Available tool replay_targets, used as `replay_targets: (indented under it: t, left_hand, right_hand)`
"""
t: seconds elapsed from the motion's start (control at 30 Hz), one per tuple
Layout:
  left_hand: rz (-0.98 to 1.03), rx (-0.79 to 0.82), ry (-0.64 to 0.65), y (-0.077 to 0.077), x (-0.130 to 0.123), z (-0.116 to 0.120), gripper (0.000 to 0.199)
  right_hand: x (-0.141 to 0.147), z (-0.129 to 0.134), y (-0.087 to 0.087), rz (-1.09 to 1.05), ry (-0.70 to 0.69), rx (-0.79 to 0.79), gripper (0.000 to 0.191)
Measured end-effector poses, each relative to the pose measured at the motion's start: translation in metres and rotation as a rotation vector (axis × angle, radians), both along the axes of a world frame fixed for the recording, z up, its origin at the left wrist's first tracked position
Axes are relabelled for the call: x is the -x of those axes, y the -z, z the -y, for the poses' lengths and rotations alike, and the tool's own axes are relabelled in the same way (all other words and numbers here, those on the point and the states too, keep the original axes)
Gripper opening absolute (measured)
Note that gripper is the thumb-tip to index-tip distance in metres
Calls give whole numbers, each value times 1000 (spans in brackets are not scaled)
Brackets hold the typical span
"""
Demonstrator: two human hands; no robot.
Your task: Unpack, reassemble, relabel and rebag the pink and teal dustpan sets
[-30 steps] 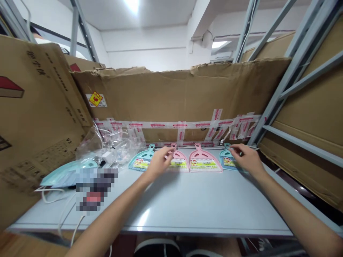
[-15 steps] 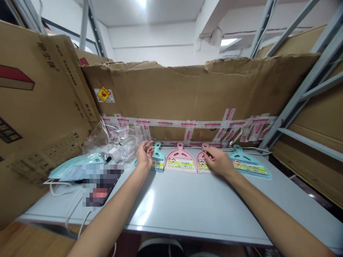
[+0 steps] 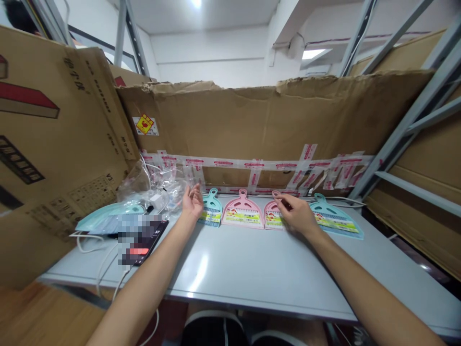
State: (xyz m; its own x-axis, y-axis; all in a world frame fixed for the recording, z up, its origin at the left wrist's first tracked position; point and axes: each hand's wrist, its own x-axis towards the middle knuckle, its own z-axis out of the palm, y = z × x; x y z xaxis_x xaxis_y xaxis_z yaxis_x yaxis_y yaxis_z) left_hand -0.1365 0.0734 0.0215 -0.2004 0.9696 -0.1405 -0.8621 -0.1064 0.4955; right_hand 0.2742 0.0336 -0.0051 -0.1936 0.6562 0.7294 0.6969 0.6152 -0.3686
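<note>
Along the back of the gray counter (image 3: 259, 269), four small dustpans lie in a row with their handles pointing toward a long cardboard panel (image 3: 252, 115) bound low down with pink-and-white tape (image 3: 254, 165). From left to right come the left teal dustpan (image 3: 213, 203), the left pink dustpan (image 3: 243, 205), the right pink dustpan (image 3: 270, 209) and the right teal dustpan (image 3: 329, 210), each with a bristled brush and a bright printed label across it. The left hand (image 3: 193, 202) is turned palm up with its fingers loosely spread and curled, and it covers part of the left teal dustpan; whether they touch, I cannot tell. The right hand (image 3: 297, 212) has its thumb and fingertips brought together at the ring handle of the right pink dustpan, though I cannot tell if they pinch it. Crumpled clear plastic (image 3: 169, 185) sits to the left, beyond a partly blurred phone (image 3: 151, 242) and near a teal item (image 3: 104, 214). A large printed carton (image 3: 54, 144) stands at the far left.
</note>
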Motion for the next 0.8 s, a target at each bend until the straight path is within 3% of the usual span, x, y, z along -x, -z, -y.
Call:
replay_targets:
  t: [0.2, 0.27, 0.33, 0.43, 0.53, 0.63, 0.8]
  left_hand:
    - [-36, 1, -60, 0, -2, 0, 26]
    - [-158, -8, -78, -4, -6, 2, 24]
    - [-503, -38, -165, -8, -8, 6, 20]
    - [-1329, -201, -447, -16, -2, 14, 20]
    - [-1966, -291, -685, -20, 11, 21, 42]
    - [-2235, -180, -711, -19, 24, 21, 58]
    - [-2309, -101, -725, -10, 35, 12, 60]
  right_hand:
    - [1, 2, -4, -12, -12, 15, 26]
    - [0, 2, -3, -3, -16, 17, 25]
    - [0, 1, -2, 0, -20, 18, 24]
    - [0, 1, -1, -1, -27, 15, 23]
    - [-1, 0, -2, -1, -28, 14, 22]
    - [-1, 0, -2, 4, -25, 19, 22]
    - [1, 0, 0, 13, -33, 21, 22]
